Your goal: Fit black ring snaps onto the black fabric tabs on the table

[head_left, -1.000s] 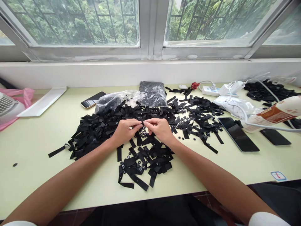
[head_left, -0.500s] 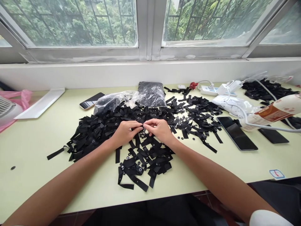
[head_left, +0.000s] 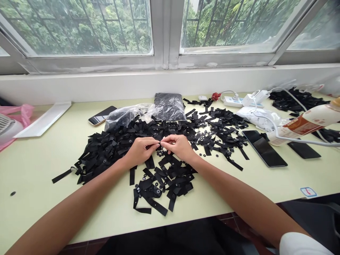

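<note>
Left hand (head_left: 142, 150), right hand (head_left: 178, 147): fingertip grips pinch one small black piece (head_left: 160, 143) | likely light, limp; hold by edges | strap pile (head_left: 111, 150) on table (head_left: 39, 166).

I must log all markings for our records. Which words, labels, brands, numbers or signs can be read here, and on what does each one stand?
No text can be read with certainty.
Bottle: orange label with print, too blurred to read.
Sticker at the table edge: a red mark in a blue frame, not legible.
Black strips: one bears tiny pale marks, too small to read.
Phones: screens dark, nothing shown.
</note>
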`<state>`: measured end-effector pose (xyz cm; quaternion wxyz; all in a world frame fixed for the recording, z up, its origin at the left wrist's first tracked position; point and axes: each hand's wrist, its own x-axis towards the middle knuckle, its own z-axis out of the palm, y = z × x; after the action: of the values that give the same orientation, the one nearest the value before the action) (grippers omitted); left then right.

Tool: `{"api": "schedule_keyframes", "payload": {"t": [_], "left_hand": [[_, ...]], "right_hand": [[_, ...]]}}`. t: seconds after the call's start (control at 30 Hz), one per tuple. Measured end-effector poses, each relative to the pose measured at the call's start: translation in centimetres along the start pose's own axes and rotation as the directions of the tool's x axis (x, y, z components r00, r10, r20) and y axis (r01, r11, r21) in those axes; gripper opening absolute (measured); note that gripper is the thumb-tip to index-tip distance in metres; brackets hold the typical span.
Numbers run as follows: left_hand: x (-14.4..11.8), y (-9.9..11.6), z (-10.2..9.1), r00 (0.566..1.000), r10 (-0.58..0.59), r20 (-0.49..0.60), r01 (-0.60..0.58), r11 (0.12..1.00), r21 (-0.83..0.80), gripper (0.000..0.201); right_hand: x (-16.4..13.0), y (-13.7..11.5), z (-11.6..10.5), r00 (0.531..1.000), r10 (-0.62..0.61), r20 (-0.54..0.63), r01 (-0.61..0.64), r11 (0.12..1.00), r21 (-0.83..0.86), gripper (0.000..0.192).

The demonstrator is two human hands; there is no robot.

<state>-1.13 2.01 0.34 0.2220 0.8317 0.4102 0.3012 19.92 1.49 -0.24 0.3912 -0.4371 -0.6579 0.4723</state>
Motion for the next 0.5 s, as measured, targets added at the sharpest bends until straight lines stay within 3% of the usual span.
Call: {"api": "schedule_keyframes", "payload": {"t": [0.17,0.23,0.37,0.5], "left_hand": [[0.1,0.1,0.1,0.968,-0.129,-0.213,0.146,0.987,0.066,0.03],[0.2,0.0,0.0,0.946,-0.177,-0.27,0.209,0.973,0.095,0.028],[0.2,0.1,-0.1,0.926,-0.182,-0.33,0.249,0.953,0.174,0.019],[-0.1,0.6,-0.2,0.925,-0.069,-0.374,0.138,0.977,0.161,0.021]], "right_hand": [[0.1,-1.0,-1.3,0.983,-0.138,-0.12,0.123,0.985,-0.124,0.025],[0.0,-1.2,-1.9,0.975,-0.19,-0.114,0.165,0.966,-0.2,0.024],[-0.3,-0.8,-1.8,0.971,-0.226,0.077,0.238,0.894,-0.38,0.018],[-0.8,-0.1,-0.4,0.948,-0.224,0.228,0.316,0.76,-0.568,0.018]]}}
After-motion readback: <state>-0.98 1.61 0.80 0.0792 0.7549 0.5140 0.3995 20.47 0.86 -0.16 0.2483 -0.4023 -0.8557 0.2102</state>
